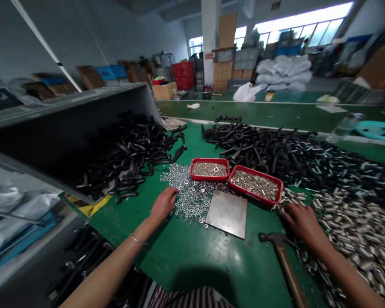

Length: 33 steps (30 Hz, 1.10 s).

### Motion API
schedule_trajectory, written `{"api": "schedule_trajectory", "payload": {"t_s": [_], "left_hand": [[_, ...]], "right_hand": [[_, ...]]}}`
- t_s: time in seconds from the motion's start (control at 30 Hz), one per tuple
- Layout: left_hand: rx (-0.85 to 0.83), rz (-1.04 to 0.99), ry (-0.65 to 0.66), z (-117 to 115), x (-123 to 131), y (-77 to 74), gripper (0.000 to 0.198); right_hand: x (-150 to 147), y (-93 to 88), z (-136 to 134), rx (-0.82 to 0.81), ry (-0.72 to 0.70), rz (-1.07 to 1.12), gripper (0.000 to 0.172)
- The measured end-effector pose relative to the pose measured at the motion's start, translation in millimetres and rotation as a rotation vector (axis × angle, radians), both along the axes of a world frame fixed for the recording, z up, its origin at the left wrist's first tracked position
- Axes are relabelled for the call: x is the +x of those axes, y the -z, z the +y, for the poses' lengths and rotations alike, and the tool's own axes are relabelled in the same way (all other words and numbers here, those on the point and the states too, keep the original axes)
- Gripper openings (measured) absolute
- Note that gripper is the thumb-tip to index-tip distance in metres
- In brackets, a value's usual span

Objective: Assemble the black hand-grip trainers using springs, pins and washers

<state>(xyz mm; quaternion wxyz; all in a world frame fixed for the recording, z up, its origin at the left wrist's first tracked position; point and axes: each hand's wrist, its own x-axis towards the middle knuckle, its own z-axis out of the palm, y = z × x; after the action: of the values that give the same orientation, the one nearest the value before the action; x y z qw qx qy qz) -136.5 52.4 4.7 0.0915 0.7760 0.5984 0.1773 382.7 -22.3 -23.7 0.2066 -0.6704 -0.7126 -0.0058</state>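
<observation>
My left hand is at the left edge of a spread of shiny metal washers, thumb and fingertips pinched together; what is between them is too small to make out. Over small metal cylinders near the right red tray's corner, my right hand has its fingers curled down, and their tips are hidden. A square steel plate lies on the green table between my hands. Behind it stand a red tray of tiny metal parts and a red tray of small metal pins. A hammer rests below my right hand.
A large heap of nickel-coloured cylinders covers the right side. Black handle-like parts are piled behind the trays. More black parts spill from a tipped grey crate on the left. A green bench runs beyond.
</observation>
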Motion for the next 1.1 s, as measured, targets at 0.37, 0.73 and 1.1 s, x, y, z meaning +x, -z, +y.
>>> {"api": "schedule_trajectory", "payload": {"t_s": [0.37, 0.73, 1.1], "left_hand": [[-0.109, 0.399, 0.062, 19.9, 53.9, -0.1, 0.026], [-0.134, 0.487, -0.074, 14.5, 60.1, 0.8, 0.032], [-0.153, 0.439, -0.047, 14.2, 43.5, -3.0, 0.026]], "right_hand": [[-153.8, -43.9, -30.8, -0.31, 0.065, 1.47, 0.044], [-203.4, 3.0, -1.6, -0.369, -0.204, 1.557, 0.04], [-196.9, -8.4, -5.3, -0.405, -0.196, 1.444, 0.038]]}}
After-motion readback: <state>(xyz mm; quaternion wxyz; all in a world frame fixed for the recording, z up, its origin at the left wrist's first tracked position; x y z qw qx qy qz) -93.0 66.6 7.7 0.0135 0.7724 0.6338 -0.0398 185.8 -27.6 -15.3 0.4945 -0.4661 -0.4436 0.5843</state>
